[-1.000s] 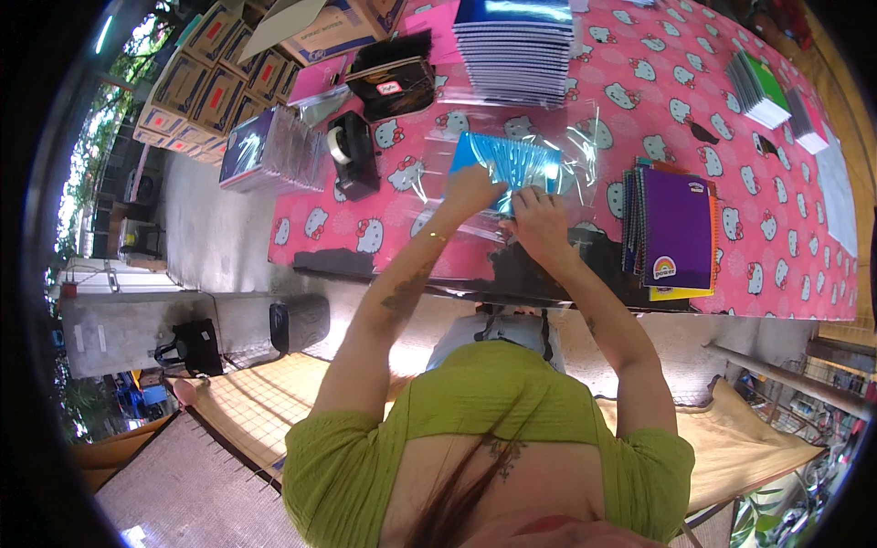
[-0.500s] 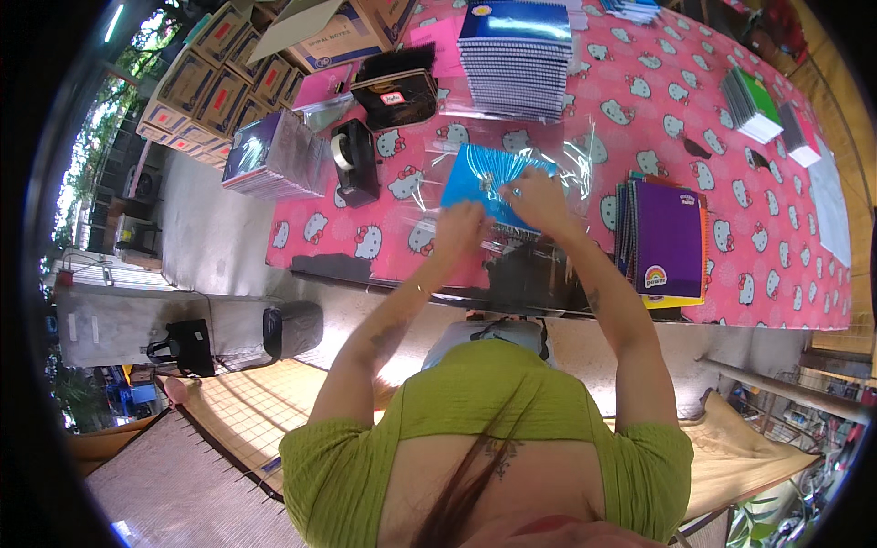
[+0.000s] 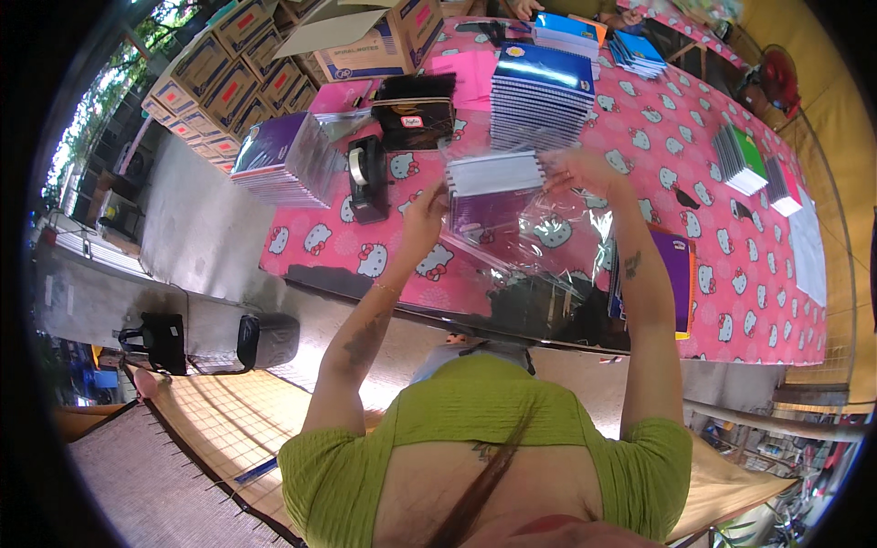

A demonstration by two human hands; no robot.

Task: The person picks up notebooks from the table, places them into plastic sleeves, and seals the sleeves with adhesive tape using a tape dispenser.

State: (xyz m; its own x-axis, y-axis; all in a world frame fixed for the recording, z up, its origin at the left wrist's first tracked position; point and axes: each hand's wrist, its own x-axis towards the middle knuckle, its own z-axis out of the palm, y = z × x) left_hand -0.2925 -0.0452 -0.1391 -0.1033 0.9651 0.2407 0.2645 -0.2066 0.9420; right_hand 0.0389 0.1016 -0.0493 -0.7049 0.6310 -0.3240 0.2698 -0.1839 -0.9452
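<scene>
Partly veiled by the glare of a clear plastic bag (image 3: 539, 233), a bundle of notebooks (image 3: 493, 173) is gripped above the desk (image 3: 320, 242): left hand (image 3: 427, 212) and right hand (image 3: 580, 169) are closed on its ends, fingertips hidden.

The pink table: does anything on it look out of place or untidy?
Mostly orderly. Notebooks sit in neat stacks, and the tape dispenser stands upright. Only the loose clear plastic bags lie crumpled below the bundle that the left hand and right hand hold.
</scene>
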